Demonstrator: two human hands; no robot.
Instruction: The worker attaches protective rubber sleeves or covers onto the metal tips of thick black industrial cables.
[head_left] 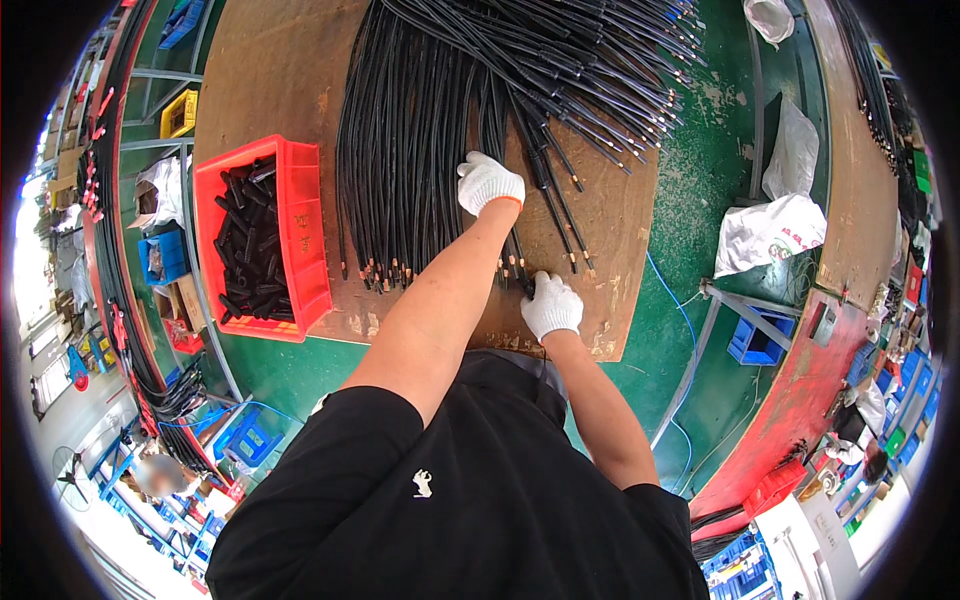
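Note:
A thick bundle of long black cables point(400, 150) with coppery metal end fittings lies across the brown worktable point(610, 220). My left hand point(490, 183), in a white knit glove, is closed around a cable in the bundle, its fingertips partly hidden. Lower down, close to the table's near edge, my gloved right hand point(552, 305) pinches a short black sleeve point(528, 288) by the cable ends; most of that piece is covered by the fingers. Between and beyond the hands, a few cables with thicker black sleeves point(540, 165) fan out to the right.
A red plastic bin point(312, 240) full of short black sleeves point(250, 240) stands at the table's left. Past the right edge are green floor, a metal frame, a white bag point(770, 235) and a blue crate point(760, 335). Shelves with boxes line the left.

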